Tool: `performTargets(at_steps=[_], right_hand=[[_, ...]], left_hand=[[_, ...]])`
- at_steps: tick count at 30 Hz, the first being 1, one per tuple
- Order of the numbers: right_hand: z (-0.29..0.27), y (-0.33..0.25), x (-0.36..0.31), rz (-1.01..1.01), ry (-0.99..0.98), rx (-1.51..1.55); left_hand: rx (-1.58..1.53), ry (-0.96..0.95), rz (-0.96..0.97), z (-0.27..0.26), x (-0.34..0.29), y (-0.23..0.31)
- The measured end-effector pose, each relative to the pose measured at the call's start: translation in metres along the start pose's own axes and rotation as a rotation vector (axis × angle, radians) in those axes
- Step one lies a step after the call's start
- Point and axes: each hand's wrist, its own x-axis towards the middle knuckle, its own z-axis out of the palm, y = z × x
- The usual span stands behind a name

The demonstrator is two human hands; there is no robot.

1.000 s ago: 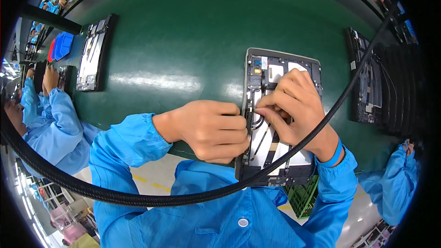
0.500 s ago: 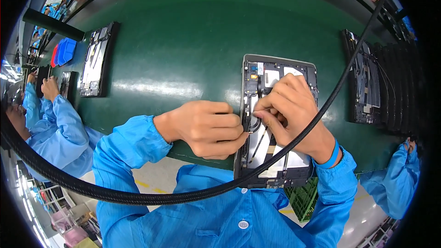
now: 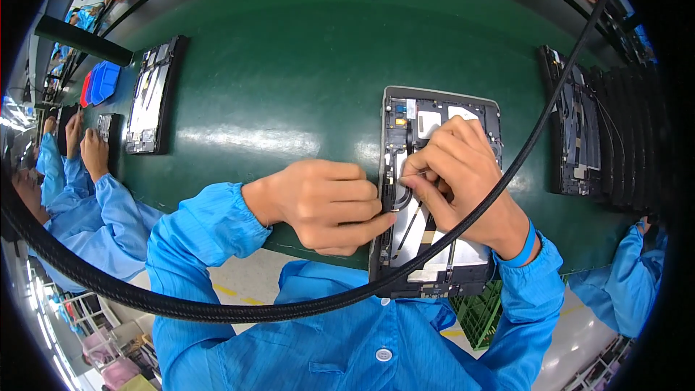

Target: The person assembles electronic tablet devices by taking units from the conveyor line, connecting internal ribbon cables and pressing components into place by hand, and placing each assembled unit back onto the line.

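An opened tablet-like device (image 3: pixel 474 253), with a grey rim, black frame and pale metal panels showing inside, lies on the table edge in front of me. A short black cable (image 3: pixel 403 203) curves over its left part. My right hand (image 3: pixel 460 170) is over the device, thumb and forefinger pinching that cable. Beside the device's left edge is my left hand (image 3: pixel 326 206), its fingers curled together. Its fingertips reach the rim by the cable's lower end; whatever they hold is hidden. A blue band circles my right wrist.
A thick black braided cable (image 3: pixel 239 313) arcs across the view before my arms. Another opened device (image 3: pixel 150 98) lies at the left, near blue and red bins (image 3: pixel 105 81). Several more devices (image 3: pixel 579 130) stand in a row at right. Co-workers in blue sit on both sides.
My left fingers have shifted slightly at the device's edge, with one fingertip further out. My right hand keeps its pinch, barely moved. The left co-worker's hands have moved.
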Motion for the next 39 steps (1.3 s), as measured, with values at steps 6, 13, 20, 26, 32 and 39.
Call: performTargets(at_steps=[6,13,20,26,32,39], right_hand=[[0.003,0.000,-0.001,-0.007,0.009,-0.022],[0.002,-0.001,-0.002,-0.008,0.006,-0.022],[0.002,0.000,-0.002,-0.005,0.005,-0.026],[0.002,0.000,-0.002,-0.016,0.022,-0.019],[0.001,0.007,0.005,-0.045,0.040,0.025],[0.003,0.023,0.022,-0.072,-0.052,0.177]], left_hand=[[-0.049,0.031,0.028,0.006,-0.001,0.003],[0.006,0.000,0.000,0.003,-0.001,0.002],[-0.008,0.008,-0.026,0.003,0.001,0.000],[-0.041,0.014,-0.032,0.004,0.003,-0.002],[-0.011,0.021,0.021,0.010,0.001,-0.006],[0.075,0.071,0.042,0.010,0.001,-0.006]])
